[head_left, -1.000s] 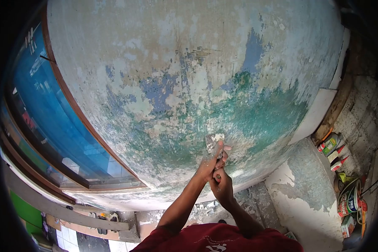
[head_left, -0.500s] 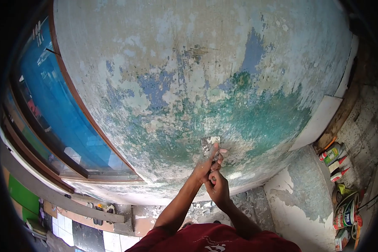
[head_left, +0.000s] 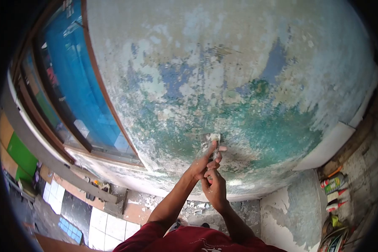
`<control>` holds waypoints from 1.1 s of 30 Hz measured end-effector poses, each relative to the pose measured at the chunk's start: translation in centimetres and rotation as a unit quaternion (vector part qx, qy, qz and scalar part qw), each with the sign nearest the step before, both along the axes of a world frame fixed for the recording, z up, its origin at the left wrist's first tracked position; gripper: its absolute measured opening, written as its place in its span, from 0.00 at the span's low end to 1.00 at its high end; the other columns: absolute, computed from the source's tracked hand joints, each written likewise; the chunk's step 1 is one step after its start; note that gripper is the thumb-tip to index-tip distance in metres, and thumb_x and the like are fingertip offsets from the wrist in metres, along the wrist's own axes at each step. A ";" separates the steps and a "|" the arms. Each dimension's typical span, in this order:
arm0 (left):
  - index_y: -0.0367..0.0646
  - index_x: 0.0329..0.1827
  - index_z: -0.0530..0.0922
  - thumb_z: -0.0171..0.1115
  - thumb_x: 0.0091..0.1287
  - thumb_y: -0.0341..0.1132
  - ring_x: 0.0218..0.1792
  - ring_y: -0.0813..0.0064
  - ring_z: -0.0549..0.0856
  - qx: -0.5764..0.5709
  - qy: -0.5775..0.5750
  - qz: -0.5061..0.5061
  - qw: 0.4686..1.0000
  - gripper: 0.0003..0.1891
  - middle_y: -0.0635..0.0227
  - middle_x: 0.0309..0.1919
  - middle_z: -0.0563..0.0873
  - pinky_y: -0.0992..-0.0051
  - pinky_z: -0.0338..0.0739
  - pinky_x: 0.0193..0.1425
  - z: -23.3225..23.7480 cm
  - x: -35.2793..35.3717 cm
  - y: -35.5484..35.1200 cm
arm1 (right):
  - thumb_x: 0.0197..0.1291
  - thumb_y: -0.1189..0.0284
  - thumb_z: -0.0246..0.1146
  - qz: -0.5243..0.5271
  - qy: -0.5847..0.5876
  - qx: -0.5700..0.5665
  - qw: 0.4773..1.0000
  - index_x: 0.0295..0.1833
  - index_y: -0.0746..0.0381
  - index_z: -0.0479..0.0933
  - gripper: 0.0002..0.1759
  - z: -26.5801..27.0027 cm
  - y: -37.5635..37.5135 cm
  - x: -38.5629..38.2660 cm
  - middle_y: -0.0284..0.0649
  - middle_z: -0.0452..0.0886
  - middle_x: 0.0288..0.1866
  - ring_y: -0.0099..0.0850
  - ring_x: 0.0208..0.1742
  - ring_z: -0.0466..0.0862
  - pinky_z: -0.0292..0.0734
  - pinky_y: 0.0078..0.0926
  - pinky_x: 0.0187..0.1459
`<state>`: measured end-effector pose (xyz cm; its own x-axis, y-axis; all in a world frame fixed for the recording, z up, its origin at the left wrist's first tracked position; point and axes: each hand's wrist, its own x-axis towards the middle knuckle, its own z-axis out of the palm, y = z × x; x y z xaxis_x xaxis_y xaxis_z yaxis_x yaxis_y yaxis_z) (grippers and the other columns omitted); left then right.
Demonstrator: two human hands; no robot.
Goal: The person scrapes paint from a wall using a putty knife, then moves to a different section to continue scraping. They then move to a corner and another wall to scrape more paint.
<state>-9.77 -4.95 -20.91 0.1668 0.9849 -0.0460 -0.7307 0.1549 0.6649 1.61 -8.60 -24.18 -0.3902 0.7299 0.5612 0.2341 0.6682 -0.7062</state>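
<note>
A putty knife (head_left: 214, 137) with a whitish, paint-crusted blade lies against the peeling wall (head_left: 248, 122). My left hand (head_left: 202, 165) is closed around it just below the blade, one finger stretched up along the metal. Lower down, my right hand (head_left: 215, 187) closes on the handle end, its fingers curled. Most of the handle is hidden by both hands. Around the blade the wall shows worn green paint, with blue and pale patches higher up.
A brown-framed window (head_left: 101, 80) with blue behind its glass is on the left. Paint flakes litter the floor (head_left: 239, 210) below. On the right, bottles (head_left: 334, 183) and a can-like container (head_left: 334, 241) stand on a ledge.
The head view has shifted, so the window and wall sit further right and more floor shows at lower left. Both hands keep their hold on the putty knife, which stays against the wall.
</note>
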 end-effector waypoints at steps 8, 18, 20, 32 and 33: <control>0.39 0.47 0.75 0.48 0.70 0.57 0.11 0.90 0.62 0.057 0.106 0.101 0.988 0.26 0.74 0.18 0.73 0.89 0.57 0.13 5.7 -2.2 -0.6 | 0.51 0.80 0.64 0.028 -0.008 0.025 0.999 0.36 0.64 0.68 0.11 3.7 1.1 -2.6 0.47 0.73 0.30 0.46 0.30 0.78 0.71 0.34 0.29; 0.36 0.45 0.76 0.52 0.69 0.57 0.10 0.89 0.64 0.027 0.130 0.129 0.983 0.27 0.70 0.19 0.77 0.87 0.59 0.14 4.8 -6.1 -2.5 | 0.51 0.79 0.65 0.045 0.020 0.033 0.998 0.38 0.62 0.68 0.12 2.3 -0.1 -6.8 0.42 0.72 0.27 0.41 0.24 0.76 0.71 0.36 0.27; 0.36 0.44 0.77 0.53 0.69 0.55 0.10 0.89 0.65 0.013 0.120 0.130 0.984 0.26 0.69 0.20 0.78 0.86 0.60 0.14 6.3 -7.4 -2.4 | 0.50 0.79 0.65 0.036 0.041 0.045 0.997 0.36 0.61 0.68 0.12 3.2 0.0 -8.5 0.42 0.70 0.25 0.41 0.23 0.75 0.70 0.36 0.26; 0.33 0.42 0.79 0.57 0.66 0.56 0.11 0.87 0.65 0.062 0.213 0.108 0.969 0.28 0.67 0.19 0.79 0.84 0.57 0.14 7.3 -10.9 -2.8 | 0.46 0.81 0.64 -0.019 0.067 0.028 0.997 0.33 0.61 0.66 0.13 2.2 -0.8 -13.0 0.42 0.67 0.22 0.40 0.21 0.71 0.67 0.35 0.25; 0.33 0.41 0.79 0.57 0.66 0.56 0.11 0.87 0.65 0.070 0.208 0.108 0.970 0.28 0.67 0.19 0.79 0.83 0.57 0.14 7.8 -11.1 -2.8 | 0.46 0.81 0.64 -0.021 0.066 0.027 0.997 0.33 0.61 0.66 0.13 2.9 -0.8 -13.2 0.42 0.67 0.22 0.40 0.21 0.70 0.67 0.34 0.25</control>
<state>-20.91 -7.77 -13.09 -0.0483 0.9962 0.0718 -0.4004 -0.0852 0.9124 -11.59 -9.42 -21.28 -0.2804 0.7112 0.6447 0.1702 0.6978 -0.6958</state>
